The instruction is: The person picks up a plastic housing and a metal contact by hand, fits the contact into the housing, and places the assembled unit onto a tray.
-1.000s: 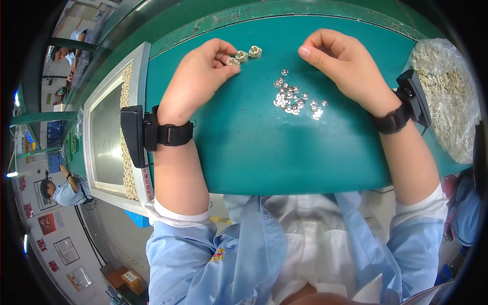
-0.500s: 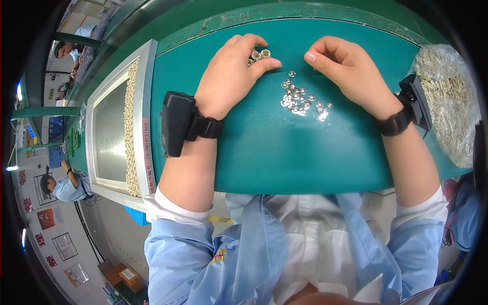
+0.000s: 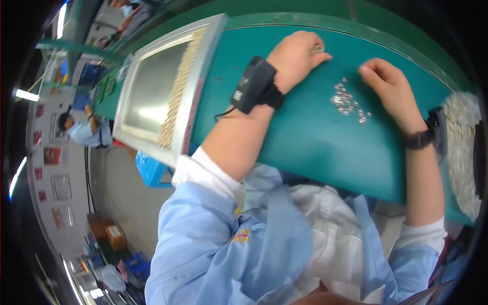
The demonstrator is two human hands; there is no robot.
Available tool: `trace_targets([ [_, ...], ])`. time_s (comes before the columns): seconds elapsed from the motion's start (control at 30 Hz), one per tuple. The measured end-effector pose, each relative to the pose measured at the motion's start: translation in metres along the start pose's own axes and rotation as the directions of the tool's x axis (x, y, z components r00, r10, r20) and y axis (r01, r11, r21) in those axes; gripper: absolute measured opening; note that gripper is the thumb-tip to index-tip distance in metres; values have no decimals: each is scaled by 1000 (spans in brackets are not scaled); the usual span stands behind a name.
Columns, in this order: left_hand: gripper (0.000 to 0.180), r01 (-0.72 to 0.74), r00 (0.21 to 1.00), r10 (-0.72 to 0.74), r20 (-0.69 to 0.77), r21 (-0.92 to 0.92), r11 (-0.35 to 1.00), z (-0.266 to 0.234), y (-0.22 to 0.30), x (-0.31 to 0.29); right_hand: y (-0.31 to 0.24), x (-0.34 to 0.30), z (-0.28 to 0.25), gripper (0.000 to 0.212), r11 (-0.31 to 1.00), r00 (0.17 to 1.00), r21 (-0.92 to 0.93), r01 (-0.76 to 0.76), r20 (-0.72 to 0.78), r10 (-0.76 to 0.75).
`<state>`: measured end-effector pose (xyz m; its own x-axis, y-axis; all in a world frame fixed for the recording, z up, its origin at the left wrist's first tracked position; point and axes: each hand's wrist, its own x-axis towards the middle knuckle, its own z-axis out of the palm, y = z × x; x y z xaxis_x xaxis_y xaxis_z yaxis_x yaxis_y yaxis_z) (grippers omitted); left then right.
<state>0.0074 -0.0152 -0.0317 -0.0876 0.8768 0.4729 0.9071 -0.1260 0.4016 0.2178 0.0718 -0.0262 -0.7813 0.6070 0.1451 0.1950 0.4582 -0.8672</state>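
My left hand is curled over a few small cream ring-shaped parts near the far side of the green table. Its fingers and thumb hide most of them. To the right, my right hand hovers with thumb and forefinger drawn together, and whatever may be between them does not show. Between my hands, nearer to the right one, lies a scattered pile of small shiny metal discs. A strapped black device sits on my left wrist, and a dark band circles my right wrist.
At the left stands a metal-framed tray with a row of cream parts along its inner right side. A clear plastic bag of cream parts rests at the right table edge. A blue stool and a person are beyond on the left.
The view has swung, so the table and tray appear tilted and further right. Both hands keep nearly the same place over the table, with the left still round the cream parts.
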Motion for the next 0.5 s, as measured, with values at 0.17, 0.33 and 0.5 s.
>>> trace_targets([
  [0.17,33,109,970,-144,-197,-175,978,-56,14,-11,7,3,-3,19,990,995,97,-101,20,100],
  [0.33,35,291,921,-246,-303,116,950,-140,-20,-41,13,3,-2,20,992,993,84,-96,70,90],
  [0.5,36,534,818,-442,-368,200,821,-216,-69,-100,15,5,-6,20,994,995,79,-70,78,64],
])
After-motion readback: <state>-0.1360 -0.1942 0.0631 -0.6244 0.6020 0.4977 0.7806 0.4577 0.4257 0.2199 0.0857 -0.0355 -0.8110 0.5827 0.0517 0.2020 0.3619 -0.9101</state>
